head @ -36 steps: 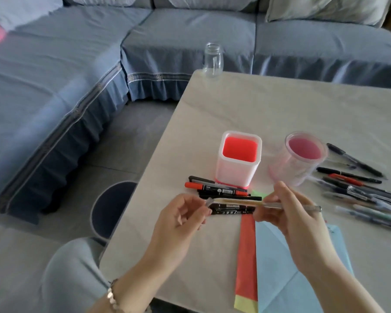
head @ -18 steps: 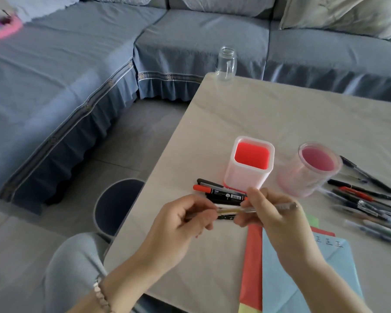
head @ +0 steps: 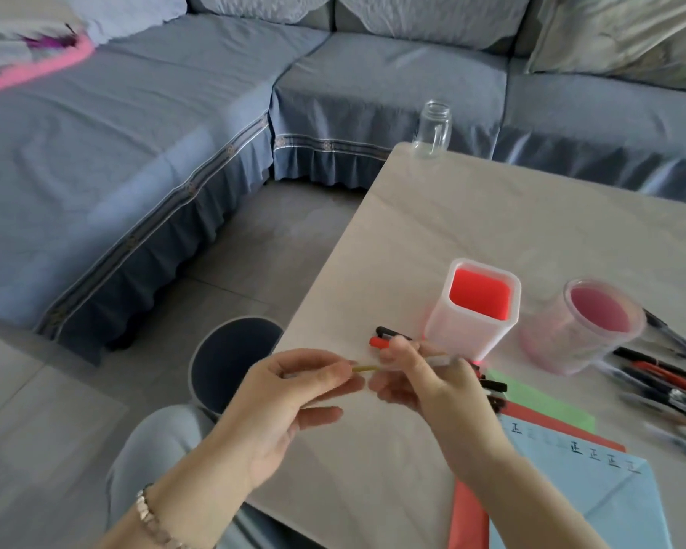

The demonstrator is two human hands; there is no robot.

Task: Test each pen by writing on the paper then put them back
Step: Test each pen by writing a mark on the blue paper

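A thin pen (head: pixel 367 367) with a clear barrel and a yellowish left end lies level between my two hands above the table's near left corner. My left hand (head: pixel 294 394) pinches its left end. My right hand (head: pixel 424 386) grips the barrel. Behind them stand a square holder (head: pixel 440 322) with a red bottom and a round pinkish holder (head: pixel 563 346). Blue paper (head: pixel 595 493) with written marks lies on red paper (head: pixel 468 521) and green paper (head: pixel 539 402). Several pens (head: pixel 658 374) lie at the right; a red-capped pen (head: pixel 379 341) and others lie by the square holder.
An empty glass jar (head: pixel 432 130) stands at the table's far left corner. A round dark bin (head: pixel 230 358) sits on the floor by the table's left edge (head: pixel 325 279). A blue sofa (head: pixel 175 132) wraps around the back and left.
Both hands have carried the pen left and nearer to me. My left fingers have closed onto its left end. The view has shifted.
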